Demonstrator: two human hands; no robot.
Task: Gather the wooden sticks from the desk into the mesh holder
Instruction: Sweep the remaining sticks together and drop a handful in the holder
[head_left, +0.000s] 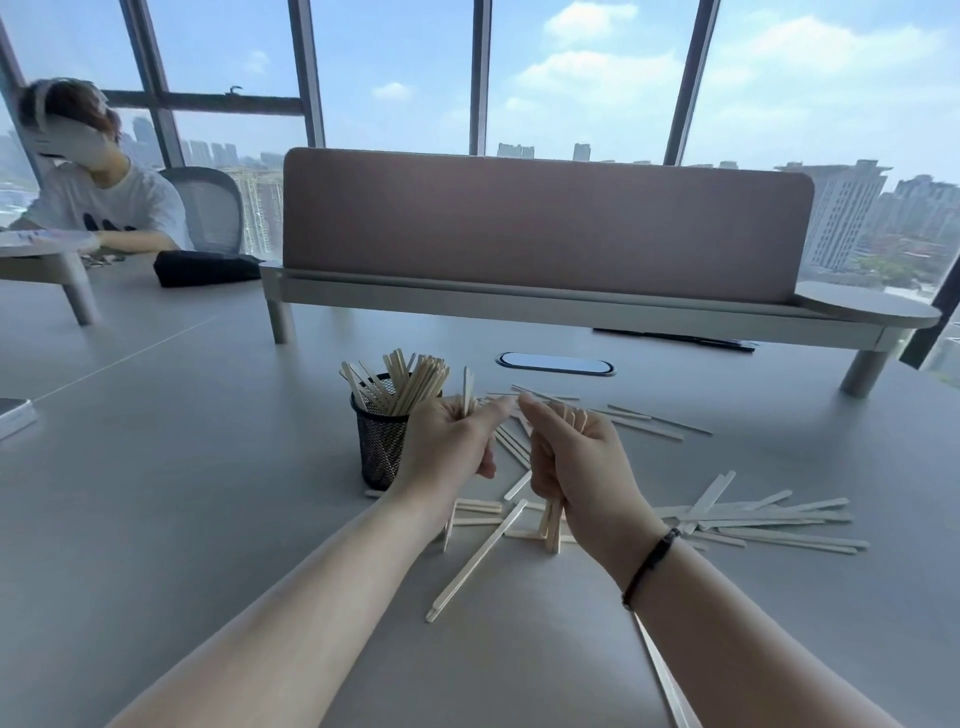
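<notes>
A black mesh holder (378, 447) stands on the grey desk, packed with several upright wooden sticks (402, 382). Just right of it, my left hand (447, 441) is closed around a stick or two that stand upright, one tip poking above the fingers and the lower end showing below the hand. My right hand (576, 457) grips a bundle of sticks held upright, their lower ends sticking out below the fist. Loose sticks lie under my hands (475, 561), behind them (644, 418) and in a pile to the right (769, 519).
A pink divider panel on a raised shelf (545, 228) runs across the back of the desk. A cable port (555, 362) is set in the desk behind the holder. Another person sits at the far left beside a black bag (208, 267). One stick lies under my right forearm (667, 680).
</notes>
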